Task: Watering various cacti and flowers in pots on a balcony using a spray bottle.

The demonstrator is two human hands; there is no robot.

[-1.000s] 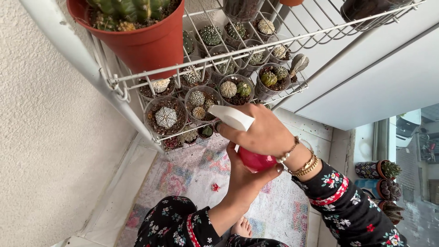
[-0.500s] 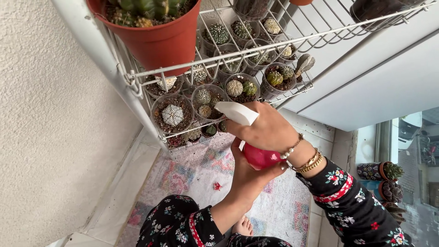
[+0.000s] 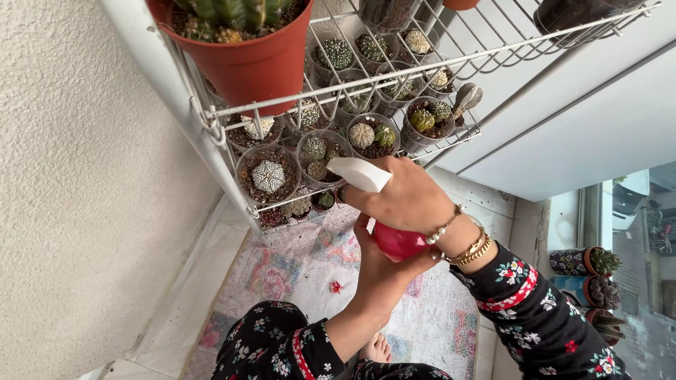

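Hands grip a pink spray bottle (image 3: 396,241): right hand (image 3: 408,200) wraps its white nozzle, left hand (image 3: 384,274) cups the base, beside potted cacti (image 3: 313,151).

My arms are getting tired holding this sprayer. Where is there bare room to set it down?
The rug lies bare between the rack's foot and your knees, save a small red scrap. The pale strip along the wall is free too. The rack shelf below the spray bottle is packed rim to rim with cactus cups.
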